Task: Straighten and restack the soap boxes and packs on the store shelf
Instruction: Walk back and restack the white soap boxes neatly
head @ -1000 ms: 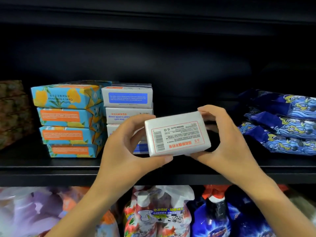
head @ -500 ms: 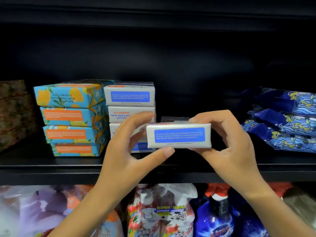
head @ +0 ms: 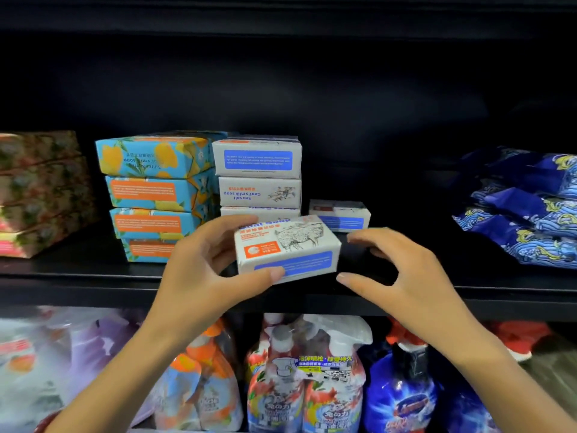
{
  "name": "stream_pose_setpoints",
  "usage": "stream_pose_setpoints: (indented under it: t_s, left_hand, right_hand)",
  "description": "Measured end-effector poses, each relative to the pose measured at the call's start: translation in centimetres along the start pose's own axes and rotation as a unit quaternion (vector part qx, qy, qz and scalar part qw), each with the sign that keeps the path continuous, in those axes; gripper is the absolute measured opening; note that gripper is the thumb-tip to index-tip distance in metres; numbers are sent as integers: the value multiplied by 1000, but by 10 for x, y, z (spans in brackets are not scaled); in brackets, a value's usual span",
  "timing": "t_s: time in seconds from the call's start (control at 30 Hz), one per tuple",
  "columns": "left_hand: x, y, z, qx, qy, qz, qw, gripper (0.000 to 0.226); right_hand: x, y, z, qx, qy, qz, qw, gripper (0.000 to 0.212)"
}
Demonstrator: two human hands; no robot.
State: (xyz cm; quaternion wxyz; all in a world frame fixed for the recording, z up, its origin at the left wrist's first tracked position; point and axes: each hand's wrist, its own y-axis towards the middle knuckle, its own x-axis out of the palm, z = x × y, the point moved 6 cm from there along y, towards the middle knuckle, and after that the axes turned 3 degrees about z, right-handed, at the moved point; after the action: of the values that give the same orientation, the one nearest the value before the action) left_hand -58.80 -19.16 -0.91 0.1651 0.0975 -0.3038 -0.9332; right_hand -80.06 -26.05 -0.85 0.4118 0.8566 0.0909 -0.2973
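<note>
Three white boxes show in the white stack (head: 260, 182) at the middle of the shelf (head: 93, 285), edges fairly even. My left hand hides whatever lies beneath them. My left hand (head: 203, 270) grips one more white soap box (head: 287, 245) by its left end, thumb under the front edge and fingers over the back. I hold it in the air in front of the shelf, slightly tilted, with the sheep drawing up. My right hand (head: 406, 270) is open with fingers spread, just beside the box's right end and holding nothing.

A lone white box (head: 340, 215) lies flat on the shelf, right of the stack and behind the one I hold. I judge that these two have yet to join the pile. The print on the two upper stacked boxes reads upside down, so those may want turning as well.

To the left, the blue-and-yellow stack (head: 153, 195) stands four high but staggered: the top box juts left and the bottom one sits further right. It looks to need squaring. The blue wave-print packs (head: 524, 210) at the far right lie in a slumped heap, untouched as far as I can tell.

I reckon I am partway through: the white pile is mostly built, and the rest remains.
</note>
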Motion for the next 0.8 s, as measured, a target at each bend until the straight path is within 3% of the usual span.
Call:
stream_pose_setpoints:
  t_s: [0.1, 0.3, 0.4, 0.57, 0.67, 0.8]
  left_hand:
    - [-9, -5, -6, -7, 11, 16, 1000, 60]
    - [-11, -12, -3, 10, 124, -13, 992, 52]
    - [-13, -15, 5, 67, 249, -12, 966, 42]
    - [0, -25, 20, 173, 354, 2, 919, 38]
    - [11, -26, 23, 218, 386, -23, 896, 36]
    - [2, -23, 20, 210, 388, -22, 897, 34]
  right_hand:
    - [16, -2, 4, 18, -100, -70, 992, 67]
    - [16, -7, 2, 5, -133, -74, 988, 68]
    - [15, -10, 1, 8, -143, -72, 987, 64]
    - [16, -10, 1, 14, -157, -74, 985, 61]
    - [17, -10, 1, 17, -159, -77, 984, 60]
    - [17, -10, 1, 19, -165, -74, 983, 62]
